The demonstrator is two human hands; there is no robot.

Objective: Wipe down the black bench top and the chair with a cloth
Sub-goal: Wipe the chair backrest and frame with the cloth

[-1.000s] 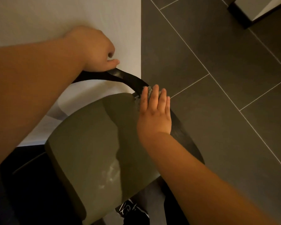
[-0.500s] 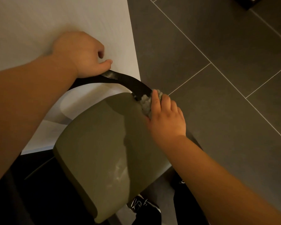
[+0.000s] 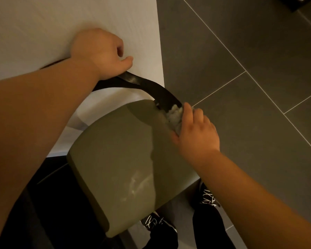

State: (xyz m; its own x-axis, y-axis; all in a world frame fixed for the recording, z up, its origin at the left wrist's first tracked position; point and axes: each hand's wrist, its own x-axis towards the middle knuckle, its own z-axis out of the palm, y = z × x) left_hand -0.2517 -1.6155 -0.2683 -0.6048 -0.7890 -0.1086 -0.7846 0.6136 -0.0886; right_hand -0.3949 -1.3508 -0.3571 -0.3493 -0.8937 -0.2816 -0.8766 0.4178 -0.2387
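A chair with an olive-grey seat (image 3: 126,159) and a curved black back rail (image 3: 151,88) fills the middle of the head view. My left hand (image 3: 101,51) grips the black rail near its top, fingers curled round it. My right hand (image 3: 196,130) holds a bunched pale grey cloth (image 3: 174,117) and presses it where the rail meets the seat's right edge. Only part of the cloth shows beyond my fingers. The black bench top is not in view.
A white table surface (image 3: 70,20) lies behind the chair at upper left. Dark grey floor tiles (image 3: 241,87) spread to the right. My feet in black shoes with white laces (image 3: 156,221) stand under the seat's near edge.
My right hand went from lying flat on the cloth to gripping it bunched, and slid a little along the seat's right edge. The left hand kept its grip on the rail.
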